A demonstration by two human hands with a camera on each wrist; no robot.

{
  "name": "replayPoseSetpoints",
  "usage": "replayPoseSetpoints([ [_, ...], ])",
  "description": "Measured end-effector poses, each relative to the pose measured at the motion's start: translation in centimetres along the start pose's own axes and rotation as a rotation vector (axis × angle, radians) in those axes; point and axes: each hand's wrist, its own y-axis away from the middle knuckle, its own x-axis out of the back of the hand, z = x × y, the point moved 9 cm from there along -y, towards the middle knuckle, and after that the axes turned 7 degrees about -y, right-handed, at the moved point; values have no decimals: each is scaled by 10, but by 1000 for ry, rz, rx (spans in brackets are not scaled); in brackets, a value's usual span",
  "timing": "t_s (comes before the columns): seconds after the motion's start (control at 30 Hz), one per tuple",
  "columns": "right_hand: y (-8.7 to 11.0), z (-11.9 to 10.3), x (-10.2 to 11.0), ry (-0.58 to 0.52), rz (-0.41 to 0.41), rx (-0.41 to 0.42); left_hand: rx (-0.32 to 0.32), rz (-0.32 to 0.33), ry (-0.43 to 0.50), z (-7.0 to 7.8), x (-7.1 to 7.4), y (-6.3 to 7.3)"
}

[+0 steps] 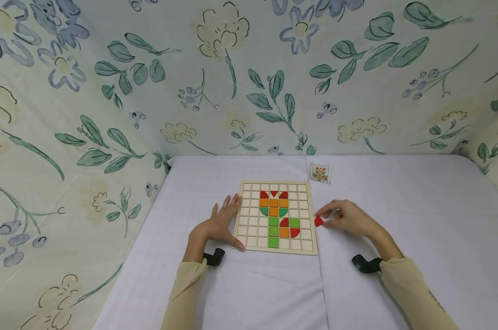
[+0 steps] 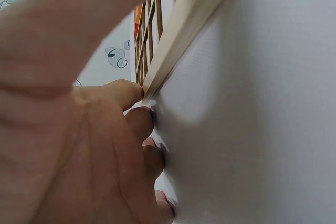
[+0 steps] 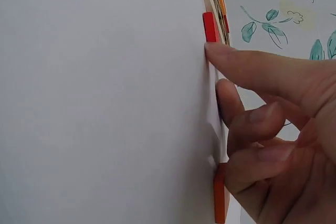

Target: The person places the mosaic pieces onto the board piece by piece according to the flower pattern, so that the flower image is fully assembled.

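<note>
A square wooden grid board (image 1: 307, 201) lies on the table, with red, orange and green pieces set in a flower pattern. My left hand (image 1: 220, 224) is spread along its left side, thumb at the near left corner and fingertips by the left edge. Just right of the board, my right hand (image 1: 350, 218) pinches a small red piece (image 1: 318, 221) between thumb and index finger, low over the cloth. In the right wrist view the thumb touches that red piece (image 3: 210, 26). An orange-red piece (image 3: 219, 195) shows beside the curled fingers; whether they touch it I cannot tell.
A small picture card (image 1: 321, 173) with a similar flower pattern lies beyond the board's far right corner. White cloth (image 1: 418, 206) covers the table. A floral-patterned curtain (image 1: 240, 110) hangs behind it. Black devices (image 1: 366, 264) are strapped at both wrists.
</note>
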Motion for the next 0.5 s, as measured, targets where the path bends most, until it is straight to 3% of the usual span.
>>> replayPoseSetpoints([
  [0.37,-2,4,5,97,101,-66,-19,14,43,8,8,8],
  [0.5,-2,2,6,86,109,-58,-23,19,49,9,9,8],
])
